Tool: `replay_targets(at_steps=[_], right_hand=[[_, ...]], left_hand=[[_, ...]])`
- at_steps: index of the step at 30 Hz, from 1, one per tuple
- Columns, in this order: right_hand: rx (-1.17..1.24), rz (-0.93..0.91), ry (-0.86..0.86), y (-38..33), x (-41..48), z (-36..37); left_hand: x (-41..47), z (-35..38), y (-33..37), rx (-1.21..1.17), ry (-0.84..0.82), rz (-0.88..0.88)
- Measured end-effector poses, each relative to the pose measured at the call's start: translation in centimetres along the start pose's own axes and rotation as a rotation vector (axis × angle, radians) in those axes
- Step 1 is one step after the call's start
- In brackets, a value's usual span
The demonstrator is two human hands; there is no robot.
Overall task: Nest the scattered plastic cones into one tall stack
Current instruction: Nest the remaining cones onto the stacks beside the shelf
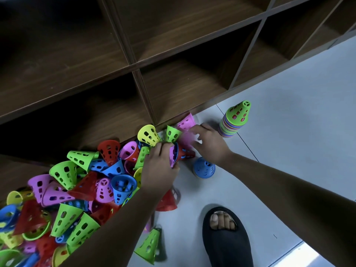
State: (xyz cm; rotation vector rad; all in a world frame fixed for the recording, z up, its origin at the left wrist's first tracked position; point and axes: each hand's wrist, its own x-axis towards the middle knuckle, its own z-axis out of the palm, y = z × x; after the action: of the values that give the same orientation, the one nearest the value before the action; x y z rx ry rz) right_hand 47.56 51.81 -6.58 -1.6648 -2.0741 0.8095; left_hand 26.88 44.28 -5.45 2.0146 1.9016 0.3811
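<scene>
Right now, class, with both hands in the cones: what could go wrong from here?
1. The stack stands just beyond the right hand; a careless sweep could topple it.
2. The blue cone sits loose near the slipper; a step might kick or crush it.
3. The left hand grips cones at the edge of the pile; pulling could scatter others.

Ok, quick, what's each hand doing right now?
Left hand: fingers curled round a short nest of cones.
Right hand: on the pink cone, blurred; grip cannot be told.
</scene>
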Motion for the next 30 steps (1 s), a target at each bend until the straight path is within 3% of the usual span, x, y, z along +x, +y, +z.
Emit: replay_targets(at_steps=[7, 19, 24, 30], right_hand=[[-0.115, -0.037, -0.073, 0.1, 1.3, 0.1], [-0.198, -0.084, -0.162, 0.5, 2.0, -0.3], [-0.259, -0.067, -0.049, 1.4, 1.6, 0.5], [-0.078, -0.025, 0.158, 1.8, -0.3, -1.6]], left_hand=[[-0.2, 0.8, -0.3, 0.226, -0.058, 0.030], [-0.3, 1.2, -1.1, 0.301, -0.041, 0.070], [-0.5, 1.5, -1.1, 0.318, -0.063, 0.062], [-0.6, 0.9, -1.0, 0.225, 0.017, 0.029]])
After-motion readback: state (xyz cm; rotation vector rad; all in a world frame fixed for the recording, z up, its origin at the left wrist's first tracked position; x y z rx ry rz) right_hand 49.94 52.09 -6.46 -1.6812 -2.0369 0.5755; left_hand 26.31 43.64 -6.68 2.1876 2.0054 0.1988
